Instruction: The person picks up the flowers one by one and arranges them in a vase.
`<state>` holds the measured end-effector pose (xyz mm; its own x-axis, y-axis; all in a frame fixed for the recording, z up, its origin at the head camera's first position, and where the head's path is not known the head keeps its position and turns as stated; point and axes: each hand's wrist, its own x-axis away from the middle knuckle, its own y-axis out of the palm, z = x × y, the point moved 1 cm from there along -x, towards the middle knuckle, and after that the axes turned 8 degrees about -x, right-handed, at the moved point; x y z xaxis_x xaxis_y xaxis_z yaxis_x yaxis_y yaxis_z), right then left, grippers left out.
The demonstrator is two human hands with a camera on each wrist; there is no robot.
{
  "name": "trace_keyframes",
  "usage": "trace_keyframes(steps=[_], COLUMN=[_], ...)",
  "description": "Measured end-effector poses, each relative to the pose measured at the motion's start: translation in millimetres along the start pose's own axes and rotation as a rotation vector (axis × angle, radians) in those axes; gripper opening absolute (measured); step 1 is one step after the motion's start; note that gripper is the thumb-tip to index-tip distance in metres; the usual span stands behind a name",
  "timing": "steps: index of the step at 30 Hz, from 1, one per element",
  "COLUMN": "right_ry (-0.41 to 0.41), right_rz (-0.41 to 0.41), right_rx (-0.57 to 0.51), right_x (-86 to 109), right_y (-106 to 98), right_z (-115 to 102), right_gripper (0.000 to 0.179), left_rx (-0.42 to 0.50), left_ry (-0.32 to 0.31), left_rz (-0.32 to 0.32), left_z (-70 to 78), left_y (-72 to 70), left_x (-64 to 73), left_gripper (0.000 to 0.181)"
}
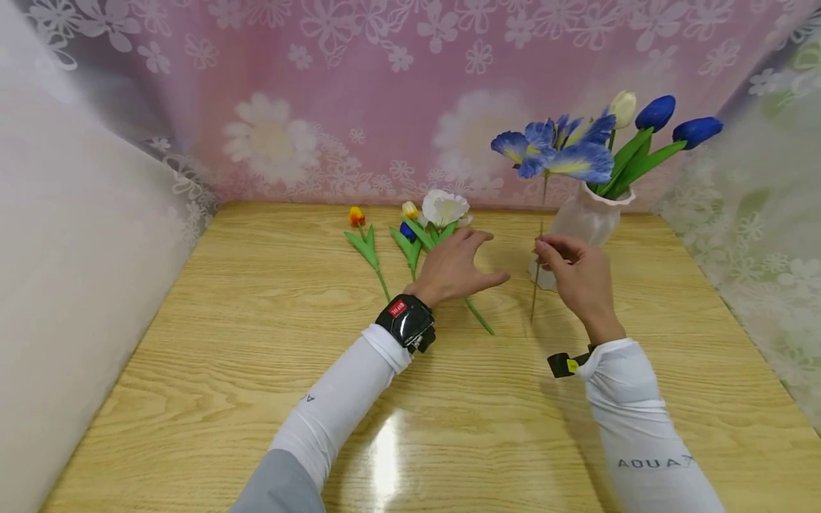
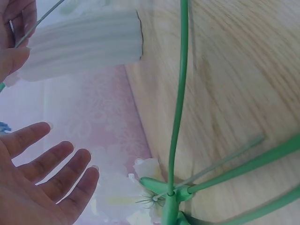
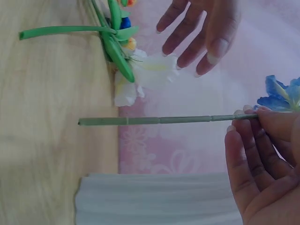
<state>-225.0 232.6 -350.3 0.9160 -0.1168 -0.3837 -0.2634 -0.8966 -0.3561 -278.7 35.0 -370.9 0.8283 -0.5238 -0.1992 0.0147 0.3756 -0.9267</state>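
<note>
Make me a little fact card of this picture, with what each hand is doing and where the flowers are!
Right hand: pinches the stem of a blue-and-yellow flower
Left hand: fingers apart, holding nothing
Vase: holds two blue tulips and a white tulip
On the table: orange tulip, blue bud, cream bud, white flower
Backdrop: pink, with white flower patterns
</note>
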Motion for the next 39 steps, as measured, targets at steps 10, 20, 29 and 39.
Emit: trace_keyframes(steps=[10, 20, 29, 39], right_ry=[-0.077, -0.126, -0.175, -0.362], right_rz=[0.159, 0.271, 0.383, 0.55], right_rx=[-0.073, -0.112, -0.17, -0.327], right_x=[-9.6, -22.9, -32.0, -38.2], right_y=[-20.4, -45.8, -62.2, -77.4], right_z=[-16.4, -30.3, -42.1, -54.3], right_gripper=[0.024, 0.023, 0.019, 0.014], left_rx=[0.021, -0.024, -0.032, -0.048], left_ry=[0.022, 0.041, 0.085, 0.107], left_rz=[0.026, 0.039, 0.073, 0.074], left_z=[7.8, 18.5, 27.8, 38.9], left_y=[-8.5, -16.2, -24.1, -30.8], left_x=[-5.5, -14.0, -23.4, -32.1], left_gripper=[0.074, 0.074, 0.073, 0.073])
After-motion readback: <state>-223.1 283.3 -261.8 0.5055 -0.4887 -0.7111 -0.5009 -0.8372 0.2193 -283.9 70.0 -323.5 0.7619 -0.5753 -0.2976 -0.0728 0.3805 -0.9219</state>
